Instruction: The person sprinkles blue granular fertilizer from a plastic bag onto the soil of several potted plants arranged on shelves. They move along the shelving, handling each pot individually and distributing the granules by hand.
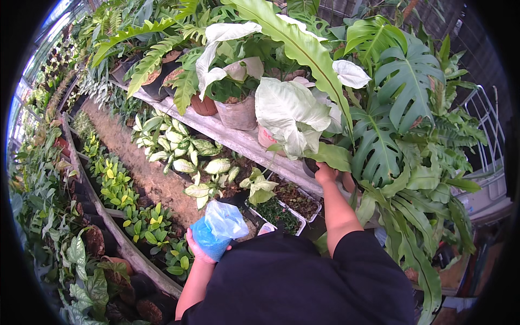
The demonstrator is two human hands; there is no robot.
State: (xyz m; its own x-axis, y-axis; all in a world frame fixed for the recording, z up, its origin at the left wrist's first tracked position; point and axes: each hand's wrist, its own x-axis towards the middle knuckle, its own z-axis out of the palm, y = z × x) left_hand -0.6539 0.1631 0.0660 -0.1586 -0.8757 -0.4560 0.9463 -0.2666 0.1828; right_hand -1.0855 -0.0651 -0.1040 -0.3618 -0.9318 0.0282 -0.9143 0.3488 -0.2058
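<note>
My left hand (pixel 199 251) grips a clear plastic bag (pixel 225 219) with blue contents in its lower part, near the front of my dark shirt. The bag's loose top flops to the right. Over on the right, my right hand (pixel 326 174) reaches to a dark plant pot (pixel 310 165) on the pale ledge. A broad green leaf (pixel 330 156) hangs just above that hand, and its fingertips are hidden at the pot. Whether they hold anything cannot be seen. A pale-leaved syngonium (pixel 290 109) spreads just behind the pot.
Potted plants crowd the ledge (pixel 239 142), among them a large monstera (pixel 406 81) at right. Below stand variegated dieffenbachias (pixel 174 142) and white trays (pixel 302 227) of small plants. A bare soil path (pixel 138 158) runs at left, beside a curved bench edge (pixel 105 215).
</note>
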